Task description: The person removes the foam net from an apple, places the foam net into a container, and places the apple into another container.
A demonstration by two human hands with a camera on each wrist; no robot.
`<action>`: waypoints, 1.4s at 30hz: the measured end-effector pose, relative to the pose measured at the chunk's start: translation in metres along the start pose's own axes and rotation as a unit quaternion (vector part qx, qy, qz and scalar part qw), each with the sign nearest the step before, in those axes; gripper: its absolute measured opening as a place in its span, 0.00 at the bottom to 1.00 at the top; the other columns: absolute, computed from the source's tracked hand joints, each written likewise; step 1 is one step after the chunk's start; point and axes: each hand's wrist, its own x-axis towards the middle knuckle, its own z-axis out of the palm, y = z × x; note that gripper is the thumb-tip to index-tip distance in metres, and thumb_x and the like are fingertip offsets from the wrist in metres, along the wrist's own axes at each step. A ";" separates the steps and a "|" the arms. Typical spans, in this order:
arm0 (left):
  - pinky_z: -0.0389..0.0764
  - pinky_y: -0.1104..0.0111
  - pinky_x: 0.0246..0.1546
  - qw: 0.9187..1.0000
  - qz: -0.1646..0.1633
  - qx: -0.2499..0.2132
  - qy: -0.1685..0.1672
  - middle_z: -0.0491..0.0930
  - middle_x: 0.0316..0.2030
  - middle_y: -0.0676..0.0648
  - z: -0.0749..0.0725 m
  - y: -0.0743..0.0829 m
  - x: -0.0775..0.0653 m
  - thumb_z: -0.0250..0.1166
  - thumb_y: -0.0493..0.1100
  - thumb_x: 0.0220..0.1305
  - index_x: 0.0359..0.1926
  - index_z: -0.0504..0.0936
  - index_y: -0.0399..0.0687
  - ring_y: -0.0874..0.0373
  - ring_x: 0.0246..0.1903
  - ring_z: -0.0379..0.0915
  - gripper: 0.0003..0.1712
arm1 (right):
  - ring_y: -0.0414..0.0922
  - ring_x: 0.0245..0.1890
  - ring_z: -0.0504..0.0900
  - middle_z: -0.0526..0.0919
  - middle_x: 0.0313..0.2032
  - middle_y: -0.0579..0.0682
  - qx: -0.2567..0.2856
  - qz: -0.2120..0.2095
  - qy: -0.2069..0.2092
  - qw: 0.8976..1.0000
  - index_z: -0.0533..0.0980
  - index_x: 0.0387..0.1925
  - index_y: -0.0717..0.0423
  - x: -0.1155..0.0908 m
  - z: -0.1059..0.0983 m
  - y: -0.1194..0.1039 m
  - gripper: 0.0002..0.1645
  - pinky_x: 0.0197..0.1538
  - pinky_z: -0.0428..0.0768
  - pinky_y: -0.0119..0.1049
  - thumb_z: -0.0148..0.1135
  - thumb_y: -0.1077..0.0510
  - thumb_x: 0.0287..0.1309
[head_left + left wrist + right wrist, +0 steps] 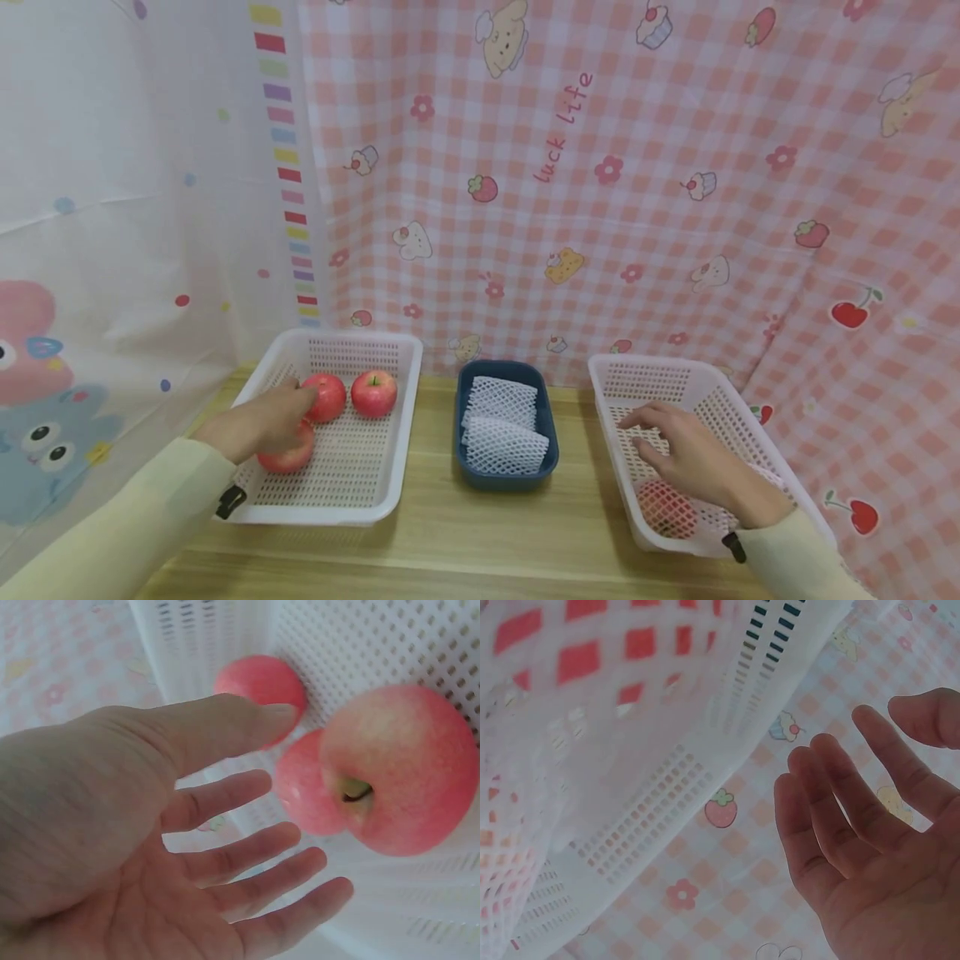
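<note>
The apples (374, 394) lie bare in the left basket (352, 471), two of them close together under the left hand (266, 421). Being round and smooth, one could roll if nudged off-centre and bruise against its neighbour or the wall. In the right basket (652, 377), a netted apple (666, 508) lies near the right hand (690, 454); the mesh might snag a fingertip and peel away.

The left fingers are spread wide, nearly straight, with the thumb apart, and have hold of nothing; whether they brush an apple cannot be told. The right fingers are softly bent, well parted from the thumb, and empty.
</note>
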 end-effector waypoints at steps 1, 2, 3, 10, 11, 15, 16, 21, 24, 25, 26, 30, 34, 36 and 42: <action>0.84 0.32 0.71 1.000 0.004 -0.002 0.009 0.78 0.62 0.17 0.000 0.002 -0.001 0.77 0.33 0.62 0.72 0.78 0.23 0.25 0.63 0.83 0.38 | 0.57 0.60 0.92 0.94 0.60 0.53 0.002 0.001 -0.002 1.000 0.90 0.60 0.52 0.000 -0.001 0.001 0.16 0.61 0.92 0.61 0.74 0.64 0.75; 0.83 0.31 0.71 1.000 0.010 -0.004 0.020 0.78 0.63 0.16 0.000 0.004 -0.003 0.78 0.34 0.63 0.73 0.78 0.22 0.23 0.65 0.83 0.39 | 0.58 0.60 0.92 0.94 0.61 0.54 0.004 0.004 -0.004 1.000 0.89 0.60 0.53 0.000 -0.002 0.003 0.16 0.61 0.92 0.62 0.74 0.64 0.75; 0.85 0.31 0.69 0.999 0.019 -0.004 0.034 0.78 0.62 0.16 0.000 0.006 -0.005 0.78 0.34 0.64 0.72 0.78 0.22 0.23 0.63 0.84 0.38 | 0.59 0.60 0.92 0.93 0.61 0.54 0.005 0.007 -0.007 1.000 0.89 0.61 0.54 -0.001 -0.002 0.004 0.16 0.61 0.92 0.63 0.74 0.63 0.76; 0.92 0.41 0.55 0.991 0.065 -0.010 0.115 0.84 0.52 0.34 0.006 0.033 -0.017 0.80 0.44 0.73 0.59 0.84 0.36 0.42 0.47 0.87 0.23 | 0.65 0.60 0.92 0.92 0.63 0.62 0.010 0.023 -0.015 1.000 0.87 0.63 0.60 0.000 -0.014 0.020 0.17 0.58 0.93 0.64 0.72 0.62 0.78; 0.92 0.42 0.54 0.989 0.073 -0.011 0.129 0.85 0.51 0.36 0.008 0.037 -0.018 0.80 0.45 0.73 0.58 0.85 0.37 0.45 0.46 0.86 0.22 | 0.66 0.60 0.92 0.91 0.63 0.63 0.008 0.026 -0.016 0.999 0.86 0.64 0.61 0.000 -0.017 0.023 0.17 0.58 0.92 0.64 0.72 0.62 0.78; 0.95 0.46 0.47 0.982 0.086 -0.004 0.169 0.88 0.56 0.35 0.013 0.053 -0.023 0.79 0.47 0.75 0.64 0.88 0.39 0.47 0.43 0.88 0.24 | 0.67 0.59 0.92 0.90 0.64 0.65 -0.005 0.040 -0.026 0.999 0.85 0.65 0.62 -0.002 -0.025 0.034 0.19 0.58 0.92 0.66 0.73 0.61 0.79; 0.95 0.47 0.45 0.981 0.086 -0.001 0.177 0.88 0.58 0.34 0.015 0.057 -0.023 0.79 0.47 0.75 0.64 0.88 0.40 0.46 0.43 0.89 0.24 | 0.67 0.59 0.92 0.90 0.64 0.66 -0.010 0.046 -0.029 0.998 0.85 0.66 0.62 -0.003 -0.027 0.037 0.20 0.59 0.92 0.66 0.73 0.61 0.79; 0.90 0.60 0.28 0.977 0.086 -0.004 0.193 0.90 0.60 0.35 0.021 0.077 -0.024 0.79 0.48 0.76 0.63 0.90 0.42 0.54 0.34 0.88 0.22 | 0.70 0.59 0.91 0.89 0.65 0.70 -0.023 0.077 -0.038 0.996 0.84 0.67 0.65 -0.008 -0.032 0.053 0.21 0.58 0.91 0.68 0.73 0.61 0.79; 0.94 0.59 0.32 0.973 0.097 -0.009 0.211 0.91 0.59 0.39 0.026 0.087 -0.023 0.79 0.47 0.76 0.62 0.91 0.45 0.54 0.36 0.91 0.20 | 0.70 0.58 0.91 0.89 0.64 0.71 -0.030 0.090 -0.038 0.995 0.84 0.66 0.67 -0.010 -0.034 0.064 0.21 0.57 0.91 0.69 0.72 0.61 0.79; 0.96 0.57 0.36 0.970 0.103 -0.009 0.219 0.92 0.58 0.41 0.028 0.090 -0.024 0.80 0.47 0.76 0.61 0.91 0.46 0.55 0.37 0.92 0.19 | 0.70 0.57 0.91 0.89 0.64 0.71 -0.032 0.094 -0.037 0.994 0.84 0.66 0.67 -0.011 -0.035 0.067 0.21 0.57 0.91 0.69 0.72 0.61 0.79; 0.97 0.56 0.39 0.968 0.106 -0.008 0.227 0.92 0.57 0.43 0.030 0.092 -0.024 0.80 0.47 0.76 0.61 0.91 0.47 0.55 0.38 0.92 0.18 | 0.69 0.57 0.91 0.90 0.63 0.71 -0.034 0.098 -0.037 0.994 0.84 0.65 0.67 -0.011 -0.035 0.070 0.21 0.57 0.91 0.69 0.72 0.61 0.79; 0.96 0.58 0.42 0.957 0.126 -0.005 0.260 0.92 0.53 0.48 0.040 0.102 -0.027 0.78 0.46 0.77 0.58 0.92 0.51 0.56 0.38 0.90 0.14 | 0.66 0.53 0.92 0.91 0.59 0.72 -0.033 0.126 -0.050 0.990 0.84 0.64 0.70 -0.012 -0.037 0.079 0.21 0.53 0.91 0.67 0.72 0.60 0.79; 0.95 0.58 0.43 0.945 0.153 0.001 0.290 0.91 0.51 0.50 0.050 0.110 -0.027 0.78 0.45 0.76 0.56 0.92 0.52 0.53 0.44 0.92 0.12 | 0.62 0.46 0.91 0.90 0.50 0.71 -0.030 0.160 -0.067 0.984 0.83 0.61 0.72 -0.015 -0.038 0.084 0.21 0.45 0.91 0.61 0.71 0.58 0.79; 0.96 0.58 0.46 0.940 0.166 -0.002 0.298 0.91 0.50 0.50 0.053 0.113 -0.026 0.79 0.44 0.75 0.56 0.92 0.52 0.53 0.46 0.92 0.12 | 0.57 0.41 0.89 0.89 0.44 0.67 -0.032 0.177 -0.076 0.981 0.82 0.58 0.73 -0.017 -0.038 0.085 0.21 0.41 0.89 0.55 0.70 0.57 0.79; 0.96 0.59 0.47 0.926 0.204 -0.027 0.315 0.92 0.49 0.50 0.064 0.125 -0.024 0.80 0.41 0.73 0.56 0.93 0.50 0.57 0.44 0.91 0.13 | 0.48 0.31 0.81 0.84 0.32 0.58 -0.037 0.256 -0.136 0.956 0.78 0.50 0.76 -0.023 -0.041 0.086 0.26 0.35 0.82 0.44 0.67 0.51 0.82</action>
